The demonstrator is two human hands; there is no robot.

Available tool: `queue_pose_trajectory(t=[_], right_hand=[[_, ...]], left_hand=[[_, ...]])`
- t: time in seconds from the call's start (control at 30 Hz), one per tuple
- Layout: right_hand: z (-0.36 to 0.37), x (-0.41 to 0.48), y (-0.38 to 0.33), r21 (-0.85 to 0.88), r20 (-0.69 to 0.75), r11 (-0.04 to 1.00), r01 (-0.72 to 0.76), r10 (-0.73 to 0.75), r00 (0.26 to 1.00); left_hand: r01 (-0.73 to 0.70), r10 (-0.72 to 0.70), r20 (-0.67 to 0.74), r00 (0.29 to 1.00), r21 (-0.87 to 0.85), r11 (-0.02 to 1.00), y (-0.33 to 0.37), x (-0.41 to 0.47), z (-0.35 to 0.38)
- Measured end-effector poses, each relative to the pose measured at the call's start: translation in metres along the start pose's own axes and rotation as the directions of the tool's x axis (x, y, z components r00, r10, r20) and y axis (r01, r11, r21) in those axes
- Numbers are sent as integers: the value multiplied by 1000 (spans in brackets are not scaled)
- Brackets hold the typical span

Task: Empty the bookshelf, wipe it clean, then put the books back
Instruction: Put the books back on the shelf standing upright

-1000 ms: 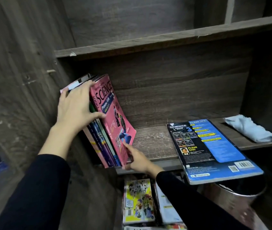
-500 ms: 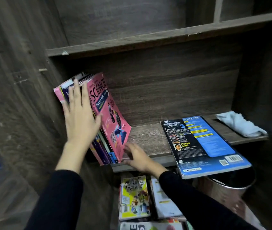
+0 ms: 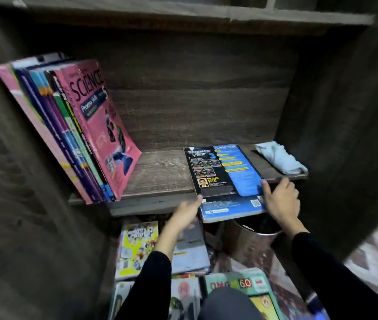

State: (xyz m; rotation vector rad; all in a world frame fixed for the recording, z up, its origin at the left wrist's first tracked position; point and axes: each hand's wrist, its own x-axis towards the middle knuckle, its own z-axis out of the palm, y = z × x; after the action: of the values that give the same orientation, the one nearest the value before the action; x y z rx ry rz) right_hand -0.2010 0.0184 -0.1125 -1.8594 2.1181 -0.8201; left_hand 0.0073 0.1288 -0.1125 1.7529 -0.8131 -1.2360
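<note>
**Blue book hangs over the shelf edge, bin right below**

The bookshelf [image 3: 160,179] is partly refilled. On its left side a row of books [image 3: 63,135] leans against the side wall, with a pink science book [image 3: 107,135] on the outside. Nothing props that row from the right. On the floor below lie more books [image 3: 137,245], waiting to go back up. Beside them, under the shelf, stands a metal bin [image 3: 252,243] with its mouth open.

The blue book [image 3: 227,179] lies flat on the right half of the shelf, back cover up, its near end sticking out past the front edge and over the bin. Behind it, in the far right corner, sits the cloth [image 3: 280,160].

The right hand [image 3: 280,202] grips the blue book's right edge, thumb on the cover and fingers curled beside it. The left hand [image 3: 186,212] reaches in with straight fingers and touches the book's near left corner; the blur hides how firm that contact is.

Risks, as I judge them: with only one firm grip on a thin, floppy book, it could sag or slip and drop into the bin. Standing it against the slanted row could push that row's feet outward and send it sliding flat. The cloth may get trapped behind the books
</note>
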Motion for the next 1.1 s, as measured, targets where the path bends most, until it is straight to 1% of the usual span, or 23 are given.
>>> queue_pose_trajectory(t=[0.03,0.07,0.13,0.2,0.27,0.3,0.37,0.4,0.43,0.47,0.5,0.57,0.63,0.7,0.77,0.83,0.9,0.93,1.03,1.07,1.1], right_hand=[[0,1,4,64,54,997,-38,35,998],[0,2,5,138,111,987,-76,61,992],[0,4,4,229,203,962,-150,104,974],[-1,10,4,252,258,950,-184,117,959],[-2,14,5,261,305,944,-204,120,945],[-3,15,6,298,339,927,-228,120,933],[-12,16,9,395,461,865,-310,105,881],[-19,16,11,399,549,851,-343,79,832],[-27,17,12,380,639,850,-366,44,768],[-33,18,14,372,715,842,-391,8,699],[-36,16,16,386,771,817,-429,-30,636],[-31,11,21,435,830,714,-549,-82,551],[-18,-2,20,460,854,584,-669,-83,514],[-8,-13,17,475,864,478,-739,-93,495],[-6,-17,15,512,847,435,-741,-110,520],[-8,-20,12,563,810,435,-703,-122,574],[-12,-25,7,618,768,413,-669,-139,625],[-14,-27,4,660,735,387,-643,-157,660],[-37,-36,-22,781,610,346,-519,-244,754],[-48,-38,-33,814,566,341,-470,-283,774],[-58,-41,-44,843,522,335,-421,-320,791]], left_hand=[[14,-4,62,998,-155,988,0,3,3],[15,7,80,997,-274,962,-1,5,5],[14,28,100,995,-401,916,-2,8,8],[51,24,159,987,-452,890,-2,7,13],[100,3,215,977,-463,881,-3,9,19],[105,2,225,974,-464,880,-3,10,22],[90,-6,183,983,-457,885,-1,14,23],[82,-22,140,990,-435,897,-2,17,22],[80,-38,111,993,-406,910,-2,20,19],[89,-55,99,994,-379,921,-2,20,14],[103,-65,117,991,-354,929,-3,22,8],[131,-87,157,984,-301,944,-6,24,-3],[124,-85,156,984,-260,958,-10,27,-9],[100,-65,151,986,-237,966,-14,29,-9],[57,-29,137,990,-205,977,-16,29,-9],[-2,20,96,995,-181,984,-17,28,-10],[-27,42,72,997,-202,979,-20,28,-10],[-22,43,84,996,-242,970,-19,26,-11],[-19,54,86,995,-361,932,-12,19,-23],[-31,58,63,996,-372,928,-9,17,-29],[-65,79,26,997,-348,935,-6,15,-34]])
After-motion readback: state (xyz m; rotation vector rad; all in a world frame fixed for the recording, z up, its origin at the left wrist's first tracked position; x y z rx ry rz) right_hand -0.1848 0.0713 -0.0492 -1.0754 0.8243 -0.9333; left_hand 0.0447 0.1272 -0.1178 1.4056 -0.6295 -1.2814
